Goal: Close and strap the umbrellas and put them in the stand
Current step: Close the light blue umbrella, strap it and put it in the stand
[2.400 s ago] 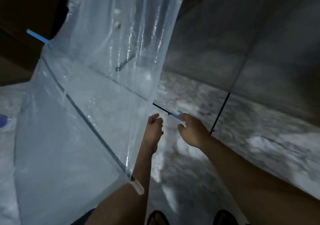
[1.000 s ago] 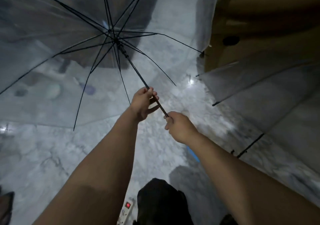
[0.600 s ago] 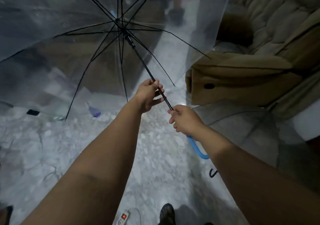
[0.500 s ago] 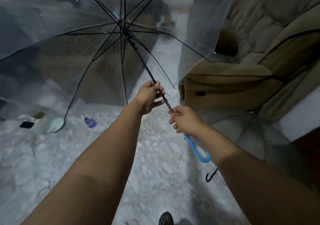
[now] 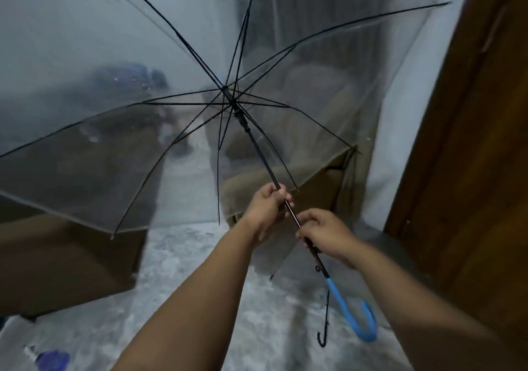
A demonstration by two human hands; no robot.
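An open transparent umbrella [image 5: 143, 90] with black ribs fills the upper view, its canopy facing away from me. Its black shaft [image 5: 258, 153] runs down to a curved blue handle [image 5: 358, 317] at the lower right. My left hand [image 5: 267, 203] grips the shaft higher up. My right hand [image 5: 325, 232] grips the shaft just below it, above the blue handle. A second umbrella's black hooked handle [image 5: 324, 329] shows low beside the blue one, with part of its clear canopy [image 5: 281, 253] behind my hands. No stand is in view.
A brown sofa [image 5: 320, 176] stands behind the canopy. A wooden door or cabinet [image 5: 471, 142] rises at the right. Brown furniture [image 5: 65, 259] sits at the left. On the marbled floor [image 5: 183, 256] lies a small blue item [image 5: 50, 359] at the lower left.
The view has swung right, from the floor and sofa toward the wooden door. The umbrella turned with it and stays open. Both hands keep their hold on the shaft.
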